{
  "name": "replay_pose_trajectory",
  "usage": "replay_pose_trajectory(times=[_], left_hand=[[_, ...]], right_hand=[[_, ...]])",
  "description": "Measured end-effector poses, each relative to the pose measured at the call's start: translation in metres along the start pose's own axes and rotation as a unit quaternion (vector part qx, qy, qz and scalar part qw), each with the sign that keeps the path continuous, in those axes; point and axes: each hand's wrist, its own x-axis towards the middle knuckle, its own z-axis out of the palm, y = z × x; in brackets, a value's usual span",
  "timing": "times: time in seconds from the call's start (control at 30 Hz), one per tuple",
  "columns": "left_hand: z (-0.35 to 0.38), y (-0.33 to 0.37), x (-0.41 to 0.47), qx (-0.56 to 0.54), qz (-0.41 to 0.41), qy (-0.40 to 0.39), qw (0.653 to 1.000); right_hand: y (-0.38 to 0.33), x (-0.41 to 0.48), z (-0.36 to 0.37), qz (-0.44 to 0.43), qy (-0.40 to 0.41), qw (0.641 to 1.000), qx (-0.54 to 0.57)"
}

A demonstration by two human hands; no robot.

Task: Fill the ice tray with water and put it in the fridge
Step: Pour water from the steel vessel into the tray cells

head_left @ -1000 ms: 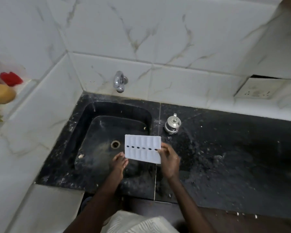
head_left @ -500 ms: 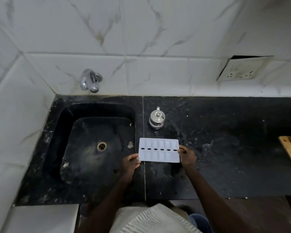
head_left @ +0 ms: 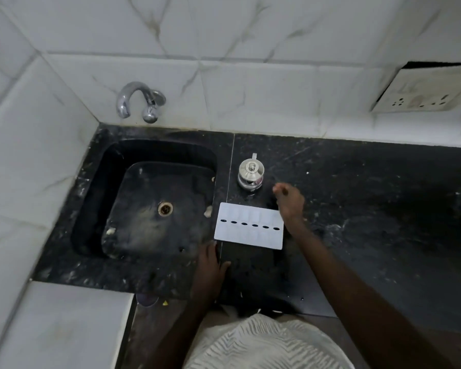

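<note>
The white ice tray lies flat on the black counter, just right of the sink. My left hand rests on the counter below the tray's lower left corner, fingers together, holding nothing. My right hand hovers past the tray's upper right corner, blurred, fingers loosely apart, close to a small steel pot. The chrome tap sticks out of the tiled wall above the sink; no water runs from it.
The sink holds a round drain and a few food scraps. A wall socket plate hangs at the upper right. White marble tiles enclose the left side and back. A white ledge sits at the lower left.
Both hands have let go of the tray, which now lies on the counter. My right hand has lifted toward the steel pot; my left hand has dropped below the tray.
</note>
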Motion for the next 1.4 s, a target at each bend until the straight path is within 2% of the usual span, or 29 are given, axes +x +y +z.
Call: replay_pose_trajectory(times=[0.07,0.17,0.3,0.37,0.47,0.57,0.73,0.87,1.03,1.4], left_hand=[[0.003,0.001,-0.008,0.052,0.000,-0.037,0.998],[0.004,-0.002,-0.011,0.182,0.030,-0.101,0.978],[0.007,-0.005,-0.012,0.298,0.064,-0.157,0.939],[0.011,-0.009,-0.010,0.322,0.083,-0.169,0.928],[0.016,-0.013,-0.007,0.334,0.101,-0.171,0.921],[0.018,-0.012,-0.006,0.333,0.089,-0.174,0.923],[0.017,-0.002,-0.006,0.336,0.058,-0.196,0.919],[0.019,-0.001,-0.006,0.322,0.024,-0.214,0.922],[0.018,0.008,-0.003,0.308,-0.005,-0.244,0.919],[0.021,0.008,0.002,0.295,-0.030,-0.267,0.917]], right_hand=[[-0.031,0.026,0.011,-0.017,0.001,1.000,0.014],[-0.072,0.064,0.027,0.041,-0.025,0.998,0.036],[-0.082,0.102,0.044,0.095,-0.108,0.988,-0.060],[-0.072,0.112,0.047,0.141,-0.119,0.983,0.012],[-0.046,0.128,0.053,0.166,-0.126,0.973,0.097],[-0.042,0.124,0.044,0.163,-0.091,0.971,0.152],[-0.039,0.101,0.015,0.163,-0.059,0.964,0.202],[-0.011,0.105,-0.001,0.144,-0.041,0.971,0.188],[-0.013,0.070,-0.033,0.118,0.003,0.982,0.150],[0.003,0.037,-0.055,-0.051,-0.014,0.998,0.015]])
